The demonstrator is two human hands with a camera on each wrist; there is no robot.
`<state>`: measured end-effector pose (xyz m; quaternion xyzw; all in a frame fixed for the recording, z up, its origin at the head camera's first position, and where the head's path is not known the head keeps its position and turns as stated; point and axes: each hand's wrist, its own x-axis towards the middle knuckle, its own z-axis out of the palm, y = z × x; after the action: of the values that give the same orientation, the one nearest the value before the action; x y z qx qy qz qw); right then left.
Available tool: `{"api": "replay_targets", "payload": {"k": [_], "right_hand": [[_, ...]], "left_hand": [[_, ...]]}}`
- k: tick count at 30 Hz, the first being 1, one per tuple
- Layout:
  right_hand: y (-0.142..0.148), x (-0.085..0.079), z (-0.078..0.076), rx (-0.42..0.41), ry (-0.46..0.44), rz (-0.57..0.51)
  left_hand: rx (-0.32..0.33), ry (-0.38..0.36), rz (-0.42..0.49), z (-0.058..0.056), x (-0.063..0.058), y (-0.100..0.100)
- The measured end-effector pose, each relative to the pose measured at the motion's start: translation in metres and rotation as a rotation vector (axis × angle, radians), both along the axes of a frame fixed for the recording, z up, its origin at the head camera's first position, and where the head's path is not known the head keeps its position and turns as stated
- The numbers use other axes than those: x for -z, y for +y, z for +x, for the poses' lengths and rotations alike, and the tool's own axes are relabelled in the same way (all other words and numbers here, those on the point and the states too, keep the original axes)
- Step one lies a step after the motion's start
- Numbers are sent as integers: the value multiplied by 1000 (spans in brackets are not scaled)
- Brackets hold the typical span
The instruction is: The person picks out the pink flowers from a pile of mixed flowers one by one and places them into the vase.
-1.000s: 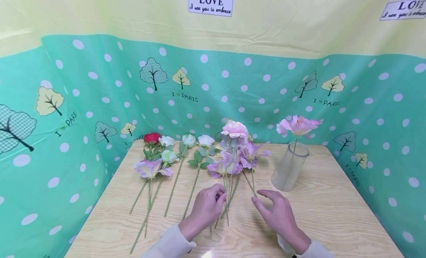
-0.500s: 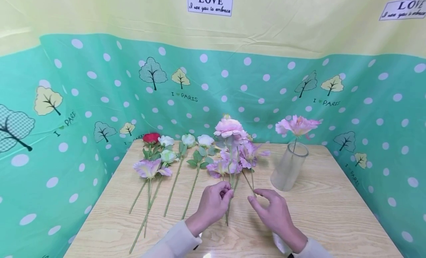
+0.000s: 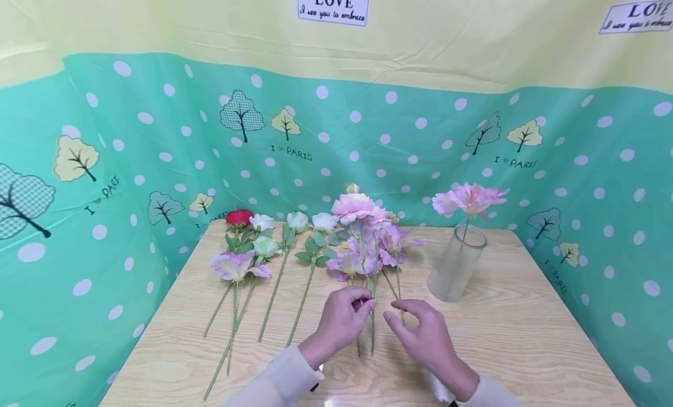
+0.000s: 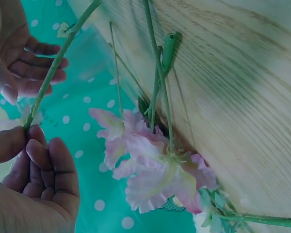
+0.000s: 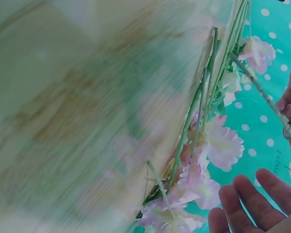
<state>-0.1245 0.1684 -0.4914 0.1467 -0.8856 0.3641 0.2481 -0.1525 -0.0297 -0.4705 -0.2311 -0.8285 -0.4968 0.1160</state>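
Note:
My left hand point(image 3: 340, 318) pinches the green stem point(image 4: 57, 62) of a pink artificial flower point(image 3: 353, 208) between thumb and fingers. That bloom is raised over the other flowers, and its stem's lower end points down toward the table. Just right of it, my right hand point(image 3: 427, 336) is held with fingers apart and nothing in its grasp; the right wrist view shows its fingers point(image 5: 250, 196) relaxed. Beneath and behind the held stem, several lilac-pink flowers point(image 3: 394, 243) lie on the table, their heads pointing away from me.
A frosted vase point(image 3: 451, 275) with one pink flower point(image 3: 470, 198) in it stands at the right. To the left lie a red rose point(image 3: 239, 218), several white roses point(image 3: 324, 221) and a lilac flower point(image 3: 235, 265) on the wooden table point(image 3: 163, 348). A printed curtain point(image 3: 347, 127) encloses the table.
The left hand has moved right with the pink flower, whose head has swung left and tilted. My right hand has drifted slightly left, toward the left hand.

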Motion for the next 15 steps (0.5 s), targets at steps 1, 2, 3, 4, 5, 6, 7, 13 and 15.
{"api": "replay_targets", "payload": {"k": [1,2,3,4,5,6,7,13,15], "right_hand": [[-1,0,0,-8,12,-1],[-2,0,0,-18,26,-4],[-3,0,0,-30,45,-6],[-4,0,0,-43,63,-8],[-5,1,0,-57,81,-10],[-6,1,0,-70,97,-14],[-7,1,0,-83,111,-20],[-12,3,-2,-156,123,-76],[-13,4,-2,-166,113,-95]], "left_hand": [[1,3,-3,0,0,1],[2,-1,-4,-1,-1,1],[3,-3,-3,-1,-1,2],[6,-4,-5,-1,-1,3],[9,-7,-4,-1,-2,4],[13,-10,-4,-1,-2,5],[16,-11,-4,-1,-2,6],[25,8,-22,-2,-1,11],[28,5,-27,-2,-1,11]]}}
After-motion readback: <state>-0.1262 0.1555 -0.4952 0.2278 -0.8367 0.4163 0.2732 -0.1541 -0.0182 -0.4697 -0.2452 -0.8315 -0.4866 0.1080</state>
